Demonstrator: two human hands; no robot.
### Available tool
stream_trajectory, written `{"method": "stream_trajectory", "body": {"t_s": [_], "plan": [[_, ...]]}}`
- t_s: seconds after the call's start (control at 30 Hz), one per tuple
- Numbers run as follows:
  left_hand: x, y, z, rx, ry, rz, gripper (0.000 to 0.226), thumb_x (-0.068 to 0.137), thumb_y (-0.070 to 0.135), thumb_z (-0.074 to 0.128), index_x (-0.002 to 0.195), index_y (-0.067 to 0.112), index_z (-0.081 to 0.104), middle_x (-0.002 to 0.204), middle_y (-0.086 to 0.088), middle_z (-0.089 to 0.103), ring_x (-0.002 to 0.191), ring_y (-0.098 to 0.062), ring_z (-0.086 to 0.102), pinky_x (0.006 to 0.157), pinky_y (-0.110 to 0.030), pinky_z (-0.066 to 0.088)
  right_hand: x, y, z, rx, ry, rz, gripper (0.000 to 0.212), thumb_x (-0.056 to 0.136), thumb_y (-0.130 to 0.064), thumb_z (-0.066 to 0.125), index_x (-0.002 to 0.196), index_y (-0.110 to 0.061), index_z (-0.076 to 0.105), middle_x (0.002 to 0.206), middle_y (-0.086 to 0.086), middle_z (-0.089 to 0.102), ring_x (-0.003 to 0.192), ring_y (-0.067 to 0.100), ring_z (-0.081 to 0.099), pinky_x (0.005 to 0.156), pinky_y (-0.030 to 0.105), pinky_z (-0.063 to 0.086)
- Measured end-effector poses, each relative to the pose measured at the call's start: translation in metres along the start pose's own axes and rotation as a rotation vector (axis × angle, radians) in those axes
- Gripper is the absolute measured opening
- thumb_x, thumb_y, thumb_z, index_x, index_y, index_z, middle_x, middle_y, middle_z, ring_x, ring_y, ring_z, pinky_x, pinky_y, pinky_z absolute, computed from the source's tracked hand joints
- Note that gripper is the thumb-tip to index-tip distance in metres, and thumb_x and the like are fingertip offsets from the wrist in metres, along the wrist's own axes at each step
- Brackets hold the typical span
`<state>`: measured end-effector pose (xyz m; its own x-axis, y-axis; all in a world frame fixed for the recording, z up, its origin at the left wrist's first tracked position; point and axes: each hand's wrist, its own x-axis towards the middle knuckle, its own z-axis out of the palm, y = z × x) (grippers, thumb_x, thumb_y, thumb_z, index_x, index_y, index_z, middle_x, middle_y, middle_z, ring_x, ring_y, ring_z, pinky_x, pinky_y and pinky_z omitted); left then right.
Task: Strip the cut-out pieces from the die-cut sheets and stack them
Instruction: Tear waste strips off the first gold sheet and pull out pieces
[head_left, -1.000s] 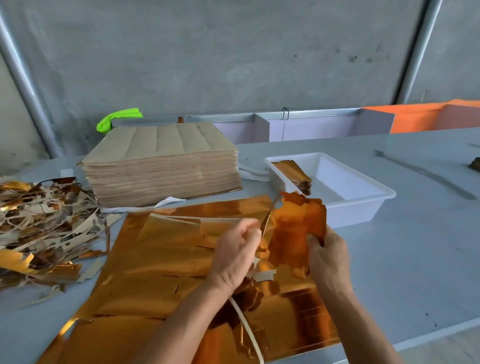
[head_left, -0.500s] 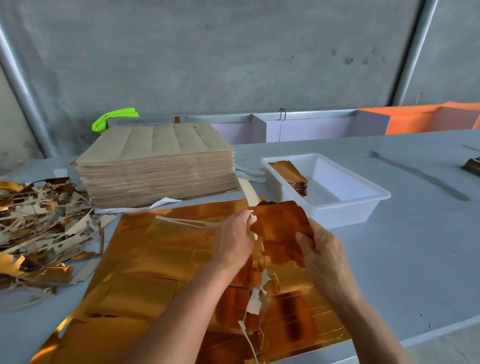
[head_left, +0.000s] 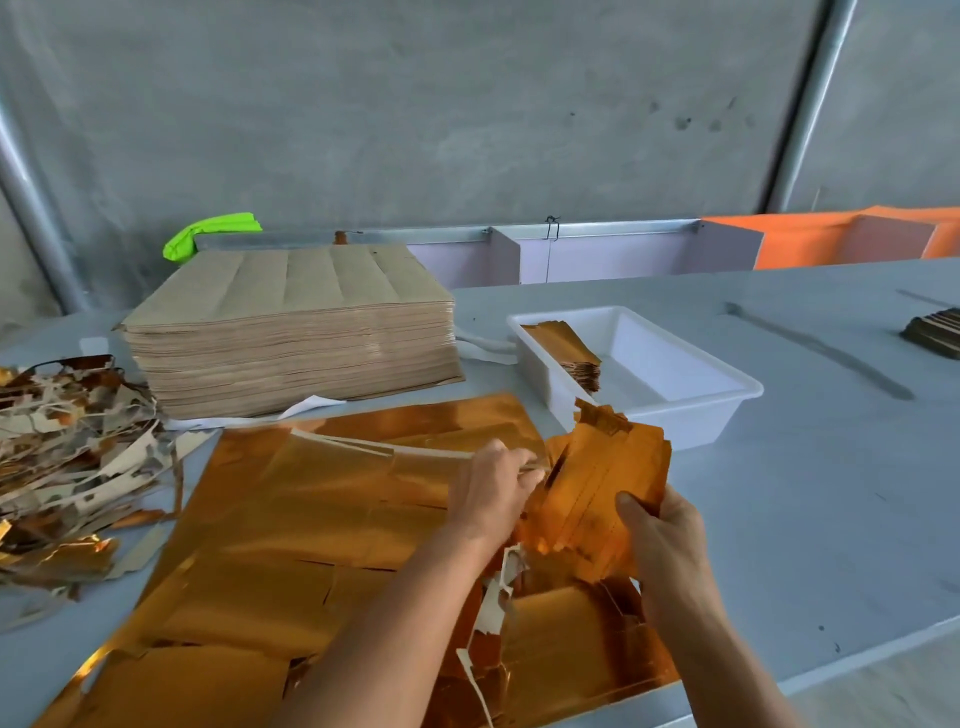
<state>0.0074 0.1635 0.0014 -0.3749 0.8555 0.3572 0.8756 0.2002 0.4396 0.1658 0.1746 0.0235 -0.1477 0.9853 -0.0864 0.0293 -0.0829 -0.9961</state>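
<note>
In the head view, at centre right of the frame, the right hand (head_left: 662, 540) grips a bundle of gold cut-out pieces (head_left: 597, 488) by its lower edge, fingers curled round it, while the left hand (head_left: 493, 488) pinches a thin strip of waste (head_left: 431, 453) at the bundle's left side. Half a second ago the bundle lay lower and flatter over the gold die-cut sheet (head_left: 311, 519); now it is lifted and tilted up toward the white tray (head_left: 691, 421), which suggests the pieces are nearly free of their trim and close to being stacked. That tray, right of centre, already holds a small stack of pieces (head_left: 566, 348). A tall pile of brown sheets (head_left: 291, 322) sits upper left on the worktop (head_left: 779, 493), and scrap trimmings (head_left: 67, 457) are heaped at the left edge.
</note>
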Motion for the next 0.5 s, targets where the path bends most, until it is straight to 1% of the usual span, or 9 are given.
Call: {"method": "stream_trajectory", "body": {"t_s": [0.07, 0.13, 0.17, 0.23, 0.33, 0.37, 0.43, 0.47, 0.5], "plan": [[0.005, 0.004, 0.005, -0.018, 0.009, 0.021, 0.027, 0.095, 0.035, 0.051, 0.092, 0.014, 0.068, 0.089, 0.004, 0.053, 0.081, -0.012, 0.052, 0.059, -0.018, 0.032, 0.002, 0.002, -0.004, 0.021, 0.020, 0.028, 0.026, 0.099, -0.016, 0.047, 0.073, -0.022, 0.049, 0.088, 0.000, 0.064, 0.082, 0.019, 0.059, 0.078, 0.052, 0.053], [0.008, 0.004, 0.005, -0.083, 0.064, -0.057, 0.028, 0.097, 0.028, 0.048, 0.082, 0.011, 0.065, 0.081, 0.003, 0.054, 0.074, -0.014, 0.054, 0.053, -0.015, 0.032, 0.007, 0.005, -0.008, -0.020, 0.078, 0.018, 0.022, 0.099, -0.016, 0.046, 0.078, -0.020, 0.052, 0.084, 0.007, 0.063, 0.074, 0.020, 0.061, 0.061, 0.039, 0.054], [0.009, 0.003, 0.002, -0.139, 0.133, -0.136, 0.028, 0.098, 0.025, 0.047, 0.079, 0.010, 0.062, 0.080, 0.001, 0.056, 0.072, -0.014, 0.056, 0.051, -0.014, 0.034, 0.011, 0.006, -0.010, -0.047, 0.130, -0.006, 0.020, 0.099, -0.015, 0.045, 0.082, -0.019, 0.055, 0.081, 0.005, 0.062, 0.070, 0.018, 0.059, 0.055, 0.032, 0.050], [0.009, 0.001, -0.011, -0.244, 0.298, -0.291, 0.034, 0.099, 0.020, 0.046, 0.066, 0.013, 0.051, 0.070, 0.001, 0.055, 0.062, -0.012, 0.053, 0.047, -0.011, 0.034, 0.016, 0.008, -0.012, -0.102, 0.247, -0.054, 0.017, 0.098, -0.011, 0.044, 0.088, -0.013, 0.057, 0.077, 0.002, 0.059, 0.066, 0.018, 0.055, 0.060, 0.034, 0.045], [0.003, 0.001, -0.036, -0.223, 0.503, -0.250, 0.044, 0.097, 0.016, 0.049, 0.054, 0.018, 0.038, 0.052, 0.008, 0.039, 0.045, -0.003, 0.038, 0.044, -0.006, 0.035, 0.020, 0.006, -0.007, -0.213, 0.339, -0.122, 0.021, 0.097, -0.007, 0.040, 0.080, -0.008, 0.053, 0.070, 0.006, 0.053, 0.060, 0.020, 0.049, 0.062, 0.036, 0.042], [0.000, 0.003, -0.044, -0.187, 0.548, -0.201, 0.042, 0.096, 0.016, 0.050, 0.056, 0.017, 0.039, 0.053, 0.006, 0.043, 0.045, -0.003, 0.039, 0.044, -0.004, 0.035, 0.021, 0.004, -0.004, -0.240, 0.343, -0.139, 0.022, 0.096, -0.006, 0.040, 0.077, -0.007, 0.051, 0.068, 0.006, 0.051, 0.060, 0.021, 0.048, 0.061, 0.035, 0.041], [-0.007, 0.005, -0.056, -0.140, 0.612, -0.131, 0.032, 0.095, 0.017, 0.051, 0.064, 0.016, 0.045, 0.066, -0.004, 0.060, 0.053, -0.009, 0.052, 0.044, -0.005, 0.038, 0.022, -0.004, 0.003, -0.245, 0.356, -0.148, 0.022, 0.094, -0.005, 0.039, 0.076, -0.006, 0.050, 0.066, 0.007, 0.050, 0.061, 0.023, 0.047, 0.060, 0.035, 0.040], [-0.010, 0.004, -0.060, -0.132, 0.629, -0.120, 0.027, 0.096, 0.018, 0.050, 0.069, 0.016, 0.046, 0.078, -0.009, 0.066, 0.064, -0.014, 0.061, 0.053, -0.009, 0.047, 0.022, -0.008, 0.006, -0.217, 0.361, -0.148, 0.023, 0.094, -0.005, 0.039, 0.074, -0.007, 0.049, 0.066, 0.007, 0.050, 0.062, 0.024, 0.048, 0.060, 0.036, 0.041], [-0.012, 0.004, -0.063, -0.138, 0.638, -0.121, 0.024, 0.096, 0.020, 0.050, 0.072, 0.016, 0.047, 0.089, -0.010, 0.069, 0.075, -0.019, 0.066, 0.061, -0.021, 0.055, 0.022, -0.012, 0.008, -0.177, 0.354, -0.147, 0.025, 0.094, -0.005, 0.039, 0.071, -0.010, 0.047, 0.067, 0.006, 0.049, 0.063, 0.024, 0.048, 0.061, 0.037, 0.042]]}}
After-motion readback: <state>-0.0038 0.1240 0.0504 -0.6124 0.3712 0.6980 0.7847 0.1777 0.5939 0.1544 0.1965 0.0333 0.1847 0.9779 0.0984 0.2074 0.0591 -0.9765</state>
